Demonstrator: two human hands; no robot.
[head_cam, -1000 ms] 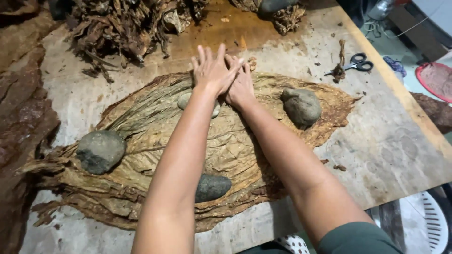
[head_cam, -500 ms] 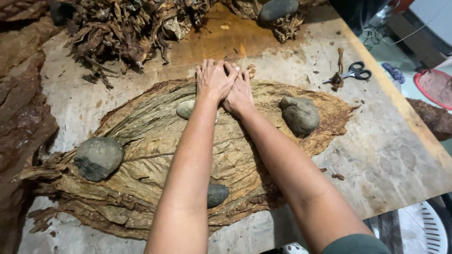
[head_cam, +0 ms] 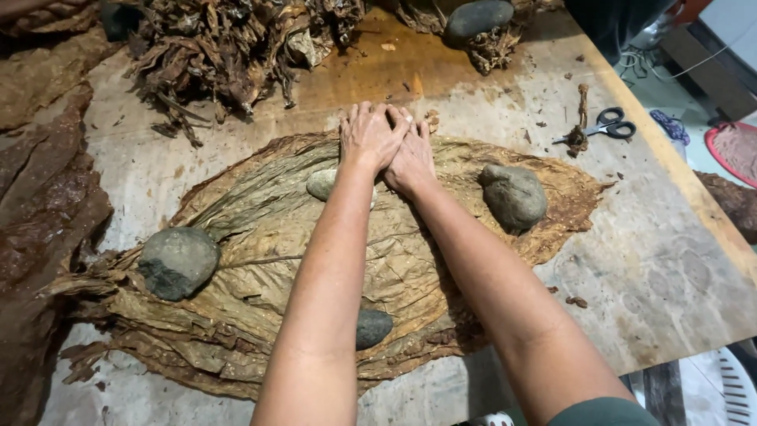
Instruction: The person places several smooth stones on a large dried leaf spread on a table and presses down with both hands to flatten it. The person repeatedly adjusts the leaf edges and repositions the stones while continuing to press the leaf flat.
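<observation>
Flattening step in hand: left hand [head_cam: 371, 136] and right hand [head_cam: 410, 158], grip spread flat and overlapping, pressing the stone-weighted dried leaf [head_cam: 260, 237] at frame centre on the bench [head_cam: 670, 260]; next, likely outward smoothing strokes.

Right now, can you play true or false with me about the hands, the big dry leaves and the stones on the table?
1. Both hands, the left hand and the right hand, press flat on the far edge of the spread pile of dry, tan-brown leaves. True.
2. The right hand holds the black-handled scissors. False: the scissors lie alone on the worn wooden table, off to the right.
3. A round grey stone sits on the left part of the leaves. True.
4. No stone lies right of the hands. False: a lumpy grey stone rests on the leaves there.
</observation>
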